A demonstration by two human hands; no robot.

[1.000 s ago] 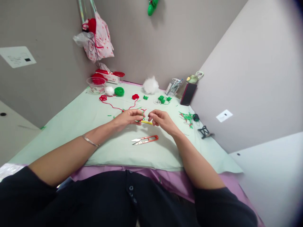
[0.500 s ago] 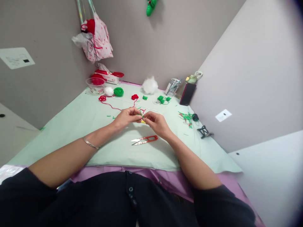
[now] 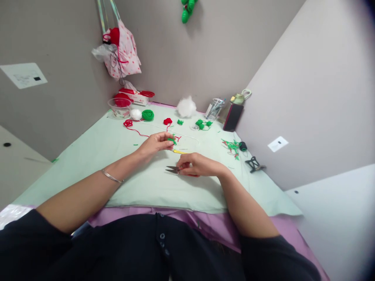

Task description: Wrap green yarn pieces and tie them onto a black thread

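My left hand [image 3: 158, 143] pinches a small green yarn piece [image 3: 172, 140] between thumb and fingers, above the middle of the pale green cloth. Nearer my body, my right hand [image 3: 191, 164] is closed around the orange-handled snips [image 3: 172, 169], whose two blades point left and stand apart. Most of the handle is hidden by my fingers. Between the hands lies a yellow-handled hook [image 3: 179, 152] on the cloth. Short red yarn bits [image 3: 178, 138] lie just beyond my left hand.
Green and red yarn balls, white stuffing [image 3: 186, 107] and a plastic tub [image 3: 119, 108] line the back. At the right stand a pen cup [image 3: 215, 109] and a phone [image 3: 233, 117], with yarn scraps [image 3: 233, 145] and a black stand [image 3: 254, 164] nearer.
My right hand has left the green piece, moved down toward my body and taken hold of the snips. My left hand still holds the green piece.
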